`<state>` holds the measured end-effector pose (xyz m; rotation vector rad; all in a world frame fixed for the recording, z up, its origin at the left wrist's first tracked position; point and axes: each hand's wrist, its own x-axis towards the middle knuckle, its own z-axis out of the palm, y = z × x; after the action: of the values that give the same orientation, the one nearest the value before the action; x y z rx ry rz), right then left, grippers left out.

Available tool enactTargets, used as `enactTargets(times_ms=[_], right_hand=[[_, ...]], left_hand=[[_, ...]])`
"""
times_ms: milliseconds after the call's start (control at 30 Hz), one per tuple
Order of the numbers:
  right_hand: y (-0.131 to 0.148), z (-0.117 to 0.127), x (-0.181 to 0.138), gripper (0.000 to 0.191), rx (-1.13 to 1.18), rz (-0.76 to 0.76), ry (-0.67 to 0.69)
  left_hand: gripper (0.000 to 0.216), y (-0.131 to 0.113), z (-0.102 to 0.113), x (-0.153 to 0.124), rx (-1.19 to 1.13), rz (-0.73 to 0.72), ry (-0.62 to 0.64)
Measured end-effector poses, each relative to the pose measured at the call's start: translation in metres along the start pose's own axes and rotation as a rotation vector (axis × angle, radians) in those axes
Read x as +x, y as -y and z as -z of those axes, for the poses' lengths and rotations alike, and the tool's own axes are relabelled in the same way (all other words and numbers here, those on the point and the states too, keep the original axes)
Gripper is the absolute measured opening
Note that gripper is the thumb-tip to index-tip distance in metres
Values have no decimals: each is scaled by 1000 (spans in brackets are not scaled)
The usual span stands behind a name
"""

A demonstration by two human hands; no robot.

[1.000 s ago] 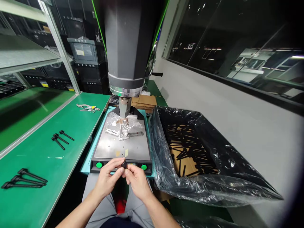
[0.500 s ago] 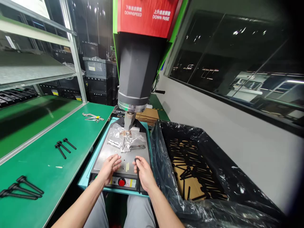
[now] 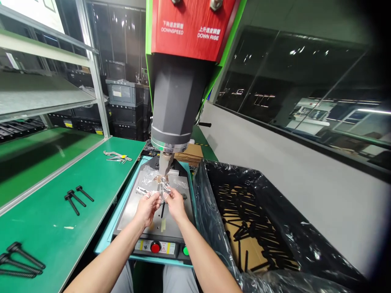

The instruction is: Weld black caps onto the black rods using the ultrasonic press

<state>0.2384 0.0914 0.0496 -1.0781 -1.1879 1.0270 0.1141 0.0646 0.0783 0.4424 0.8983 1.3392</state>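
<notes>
My right hand (image 3: 175,204) is closed in a pinch at the upper end of a black bolt-shaped part (image 3: 163,209), whose thin shaft hangs down between my hands. My left hand (image 3: 148,208) is beside it, thumb and fingers pressed together; what they pinch, if anything, is hidden. Both hands are just in front of a metal fixture (image 3: 163,181) wrapped with clear plastic, over the machine's grey base plate (image 3: 130,213). Directly above the fixture is the machine's metal horn (image 3: 165,163), its tip close to the wrapped piece.
A black-lined bin (image 3: 210,203) on the right holds many black bolt-shaped parts (image 3: 256,219). More black bolts (image 3: 73,199) and pliers (image 3: 117,156) lie on the green bench (image 3: 100,183) at left. A red button (image 3: 155,247) and a green button (image 3: 185,250) sit on the base's front.
Both hands have moved forward and closer together, up to the fixture. The right hand has carried the black bolt there from the plate's right front. My left fingers have closed. The view has tilted slightly upward.
</notes>
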Motion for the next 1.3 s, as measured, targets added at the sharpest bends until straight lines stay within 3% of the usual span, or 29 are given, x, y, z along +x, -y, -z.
enactTargets(times_ms=[233, 400, 567, 800, 1000, 1200, 1300], right_hand=[[-1, -4, 31, 36, -208, 179, -115], [3, -13, 47, 28, -140, 260, -157], [5, -22, 48, 29, -50, 228, -120], [-10, -32, 52, 41, 275, 41, -101], [-18, -20, 59, 49, 249, -10, -18], [-15, -11, 68, 28, 143, 76, 7], [-19, -14, 70, 29, 124, 76, -15]], left_hand=[[32, -4, -10, -4, 60, -105, 0], [32, -5, -12, -2, 94, -112, -10], [35, -2, -9, 3, 119, -114, -21], [34, 2, -6, 11, 125, -115, -32], [32, 4, -2, 13, 138, -108, -28], [32, 7, -1, 15, 155, -106, -33], [31, 8, -2, 15, 161, -103, -33]])
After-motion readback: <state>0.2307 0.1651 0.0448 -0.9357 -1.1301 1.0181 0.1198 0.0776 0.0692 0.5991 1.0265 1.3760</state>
